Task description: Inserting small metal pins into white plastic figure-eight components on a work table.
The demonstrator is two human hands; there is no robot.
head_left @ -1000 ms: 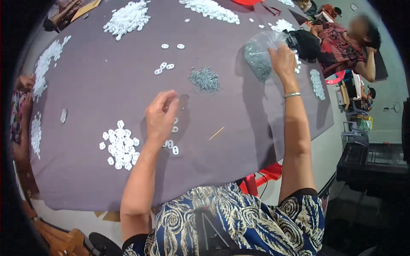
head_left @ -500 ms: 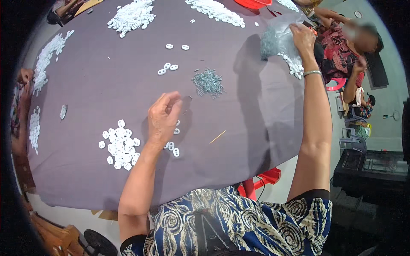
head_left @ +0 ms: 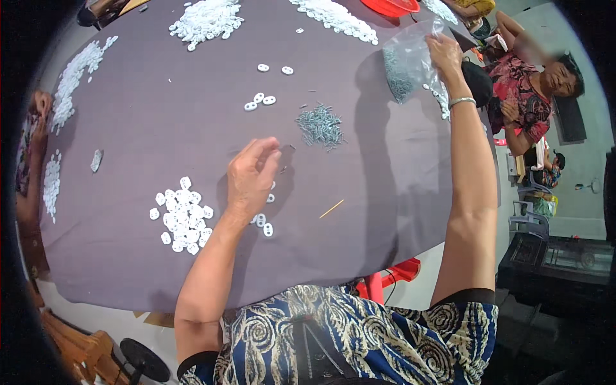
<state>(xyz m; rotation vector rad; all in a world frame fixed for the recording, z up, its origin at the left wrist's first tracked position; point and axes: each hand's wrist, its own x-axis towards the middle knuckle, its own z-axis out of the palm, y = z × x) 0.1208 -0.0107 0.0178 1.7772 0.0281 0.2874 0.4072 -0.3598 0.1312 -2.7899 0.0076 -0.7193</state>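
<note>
My right hand (head_left: 446, 61) grips the top of a clear plastic bag (head_left: 404, 64) and holds it up at the right side of the table. Many small grey-green screw-like pieces lie in its bottom. Above the near middle of the table, my left hand (head_left: 253, 173) is half curled, thumb and fingers apart, with nothing visible in it. Past its fingertips lies a loose pile of the same grey-green pieces (head_left: 321, 125). Several white oval two-hole pieces (head_left: 267, 229) lie beside and partly under the left hand. To its left is a heap of white pieces (head_left: 186, 218).
Several white oval pieces (head_left: 259, 98) lie farther out, with larger white heaps (head_left: 206, 22) along the far and left edges. A thin wooden stick (head_left: 332, 208) rests near the middle. A red basin (head_left: 388, 8) stands far right. Other people sit around the table.
The bag has shifted slightly left and now hangs more upright, its pieces gathered lower. My left hand keeps nearly the same pose; the whole view has shifted a little.
</note>
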